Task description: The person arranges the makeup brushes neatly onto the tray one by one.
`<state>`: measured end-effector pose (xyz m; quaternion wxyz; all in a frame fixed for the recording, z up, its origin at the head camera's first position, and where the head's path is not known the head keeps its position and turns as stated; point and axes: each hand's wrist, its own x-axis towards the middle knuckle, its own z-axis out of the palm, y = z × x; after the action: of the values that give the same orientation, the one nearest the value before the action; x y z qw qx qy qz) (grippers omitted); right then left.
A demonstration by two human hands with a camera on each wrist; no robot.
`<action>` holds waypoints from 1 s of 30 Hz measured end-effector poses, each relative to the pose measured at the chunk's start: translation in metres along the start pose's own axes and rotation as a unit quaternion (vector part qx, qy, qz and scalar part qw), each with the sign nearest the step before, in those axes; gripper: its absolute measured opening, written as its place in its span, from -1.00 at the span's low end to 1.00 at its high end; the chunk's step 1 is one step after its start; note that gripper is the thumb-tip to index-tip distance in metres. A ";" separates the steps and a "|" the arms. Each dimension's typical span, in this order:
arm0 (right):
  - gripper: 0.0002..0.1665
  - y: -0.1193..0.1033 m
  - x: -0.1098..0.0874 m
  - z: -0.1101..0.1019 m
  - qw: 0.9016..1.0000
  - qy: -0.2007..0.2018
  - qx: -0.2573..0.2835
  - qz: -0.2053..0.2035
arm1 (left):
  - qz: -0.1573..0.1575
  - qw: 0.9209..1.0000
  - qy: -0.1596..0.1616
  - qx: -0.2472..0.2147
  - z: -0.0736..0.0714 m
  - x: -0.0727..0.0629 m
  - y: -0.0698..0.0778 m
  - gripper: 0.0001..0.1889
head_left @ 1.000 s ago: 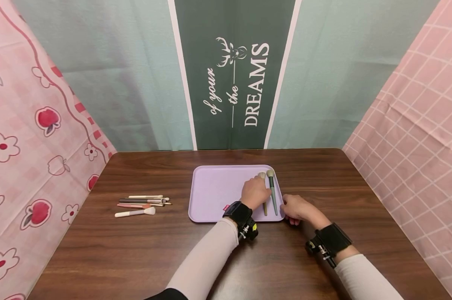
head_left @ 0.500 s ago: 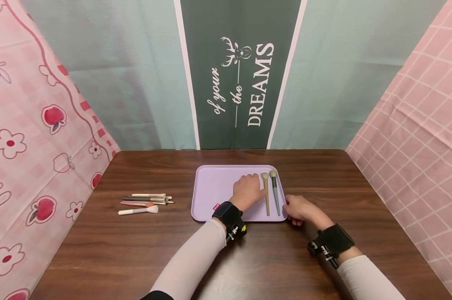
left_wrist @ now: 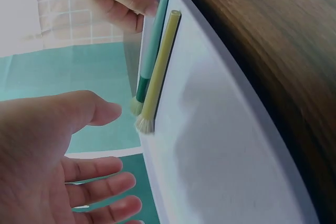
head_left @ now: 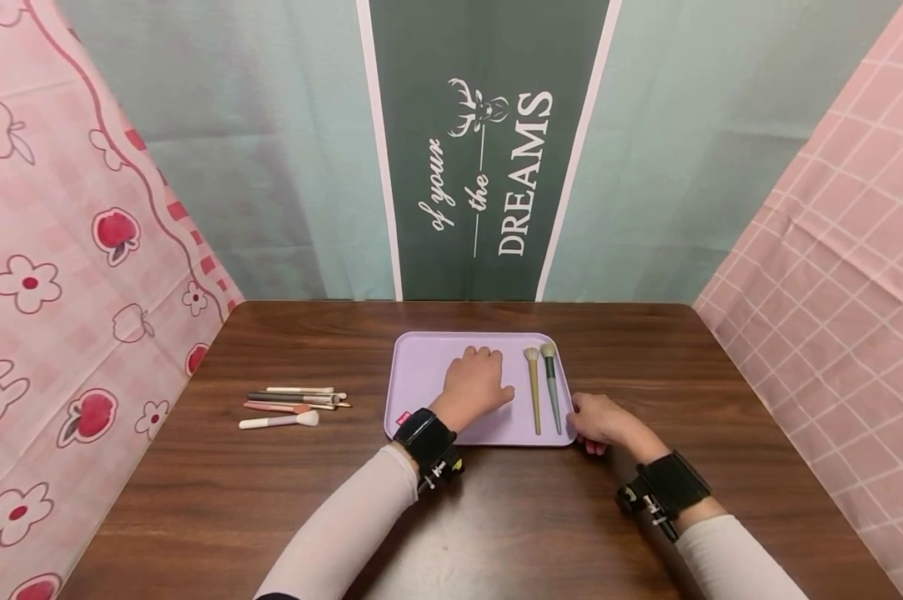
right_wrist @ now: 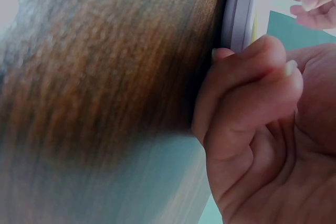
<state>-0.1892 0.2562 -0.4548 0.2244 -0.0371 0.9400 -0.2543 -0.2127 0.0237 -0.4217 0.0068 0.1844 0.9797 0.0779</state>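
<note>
Over the middle of a lilac tray (head_left: 423, 363) hovers my left hand (head_left: 472, 387), holding nothing; its fingers are spread and loosely bent in the left wrist view. Two makeup brushes lie side by side at the tray's right end: a yellow-handled brush (head_left: 535, 396) and a green-handled brush (head_left: 553, 392), bristles toward the far edge. My right hand (head_left: 603, 419) grips the tray's near right corner, thumb at the rim and the other fingers curled. In the right wrist view those curled fingers (right_wrist: 247, 95) hide part of the rim.
Several more makeup brushes (head_left: 293, 400) lie in a loose pile on the wooden table (head_left: 331, 483), left of the tray. A white-handled brush (head_left: 278, 421) lies closest to me there. Fabric hangings (head_left: 308, 167) stand behind the table and along both sides.
My left hand has let go of the yellow-handled brush, which now lies beside the green-handled one, and has moved left over the tray. My right hand stays at the tray's corner.
</note>
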 end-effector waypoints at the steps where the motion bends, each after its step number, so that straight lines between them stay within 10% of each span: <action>1: -0.89 0.000 0.000 0.000 1.000 0.000 0.000 0.001 | 0.001 1.000 0.001 0.002 -0.001 -0.002 -0.002 -0.47; 30: -0.91 0.000 0.001 0.001 1.000 -0.005 0.000 0.003 | -0.016 0.999 0.039 0.004 -0.015 -0.061 -0.075 -0.41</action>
<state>-0.1902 0.2557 -0.4561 0.2300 -0.0354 0.9389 -0.2535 -0.1831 -0.0694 -0.4196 -0.0314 0.1658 0.9823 0.0808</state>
